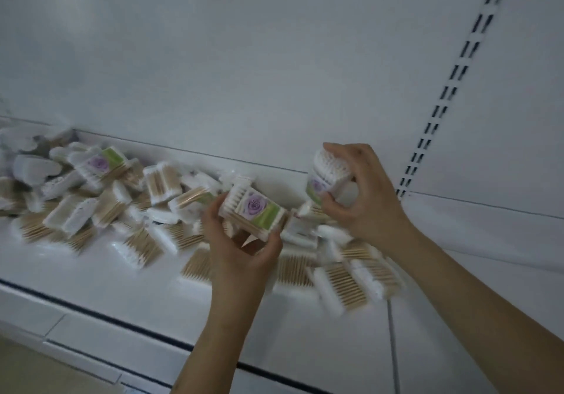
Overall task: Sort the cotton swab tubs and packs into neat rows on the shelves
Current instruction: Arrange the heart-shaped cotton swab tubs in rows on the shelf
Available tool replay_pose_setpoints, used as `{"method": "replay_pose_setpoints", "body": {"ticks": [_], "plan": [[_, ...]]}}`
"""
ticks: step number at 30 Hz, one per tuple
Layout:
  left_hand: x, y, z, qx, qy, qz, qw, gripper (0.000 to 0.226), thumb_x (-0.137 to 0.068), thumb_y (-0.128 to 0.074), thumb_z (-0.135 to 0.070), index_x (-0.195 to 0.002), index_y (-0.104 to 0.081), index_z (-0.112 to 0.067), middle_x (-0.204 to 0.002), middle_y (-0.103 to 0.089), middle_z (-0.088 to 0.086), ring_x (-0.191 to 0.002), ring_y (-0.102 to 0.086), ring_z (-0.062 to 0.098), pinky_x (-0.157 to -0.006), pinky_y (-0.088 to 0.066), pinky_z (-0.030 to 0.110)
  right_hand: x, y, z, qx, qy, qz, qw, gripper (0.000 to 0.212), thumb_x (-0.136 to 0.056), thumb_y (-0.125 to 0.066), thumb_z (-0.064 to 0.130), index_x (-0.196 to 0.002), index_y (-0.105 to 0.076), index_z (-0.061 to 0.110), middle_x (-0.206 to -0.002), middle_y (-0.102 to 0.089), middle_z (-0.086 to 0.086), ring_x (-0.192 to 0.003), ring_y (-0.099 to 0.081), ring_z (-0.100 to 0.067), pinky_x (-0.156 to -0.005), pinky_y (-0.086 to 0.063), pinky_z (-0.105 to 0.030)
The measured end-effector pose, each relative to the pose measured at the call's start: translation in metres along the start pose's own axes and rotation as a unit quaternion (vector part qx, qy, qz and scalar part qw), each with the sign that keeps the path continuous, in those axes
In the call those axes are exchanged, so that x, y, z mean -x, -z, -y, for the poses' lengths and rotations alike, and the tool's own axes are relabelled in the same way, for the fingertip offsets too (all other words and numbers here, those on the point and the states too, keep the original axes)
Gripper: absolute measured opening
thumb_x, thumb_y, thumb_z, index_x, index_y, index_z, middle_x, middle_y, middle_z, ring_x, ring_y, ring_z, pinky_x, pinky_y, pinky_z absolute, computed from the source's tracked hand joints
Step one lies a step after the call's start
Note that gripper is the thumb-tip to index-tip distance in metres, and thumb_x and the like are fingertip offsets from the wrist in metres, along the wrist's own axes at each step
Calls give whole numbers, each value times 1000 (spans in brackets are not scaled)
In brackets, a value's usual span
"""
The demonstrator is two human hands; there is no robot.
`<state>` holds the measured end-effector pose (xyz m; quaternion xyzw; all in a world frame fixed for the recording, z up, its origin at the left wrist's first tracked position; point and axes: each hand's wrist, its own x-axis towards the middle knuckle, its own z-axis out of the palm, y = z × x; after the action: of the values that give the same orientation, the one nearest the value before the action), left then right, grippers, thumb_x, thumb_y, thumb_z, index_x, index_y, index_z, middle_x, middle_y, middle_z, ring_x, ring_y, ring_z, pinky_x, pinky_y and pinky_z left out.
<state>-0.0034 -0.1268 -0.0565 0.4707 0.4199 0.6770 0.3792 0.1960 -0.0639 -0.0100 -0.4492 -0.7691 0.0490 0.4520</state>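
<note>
The step in hand appears to be lifting packs out of the jumble so that a row can be started. It is best done by turning each held pack the same way, label outward, and setting it down on bare shelf [91, 274] in front of the heap, edges squared against the neighbour, so that the loose packs are not dragged along.

Nearest the shelf's front edge, the left hand [241, 250] is curled from below round a cotton swab pack [254, 210] with a purple rose label, gripped between thumb and fingers. Just behind and right of it, the right hand [363, 192] is clamped on a second rose-label pack [328, 177], held upright above the heap. The heap of swab packs [100, 204] is spread leftward along the shelf to the back wall [274, 73], unsorted.
</note>
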Motion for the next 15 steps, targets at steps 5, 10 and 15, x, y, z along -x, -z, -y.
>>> {"method": "replay_pose_setpoints", "body": {"ticks": [5,10,15], "plan": [[21,-47,-4,98,62,119,986,76,-81,-68,18,-125,-40,-37,-118,-67,-5,-109,-69,23,-83,-59,33,38,57,-11,-15,-92,-75,993,66,-82,-67,32,-142,-43,20,-124,-43,4,-117,-46,2,-97,-47,-23],[62,-108,-7,123,89,156,976,70,-71,-82,-17,-125,-39,-25,-123,-64,11,-110,-68,27,-85,-57,31,95,126,-24,-5,-133,-119,984,63,-85,-64,37,-143,-44,21,-127,-41,6,-121,-48,-6,-96,-52,-37],[115,-178,-4,63,73,163,982,54,-74,-80,-24,-113,-46,-38,-100,-70,-5,-89,-69,12,-76,-57,28,155,204,-45,9,-153,-158,975,61,-86,-68,24,-143,-45,23,-127,-41,10,-123,-49,-12,-97,-51,-42]]}}
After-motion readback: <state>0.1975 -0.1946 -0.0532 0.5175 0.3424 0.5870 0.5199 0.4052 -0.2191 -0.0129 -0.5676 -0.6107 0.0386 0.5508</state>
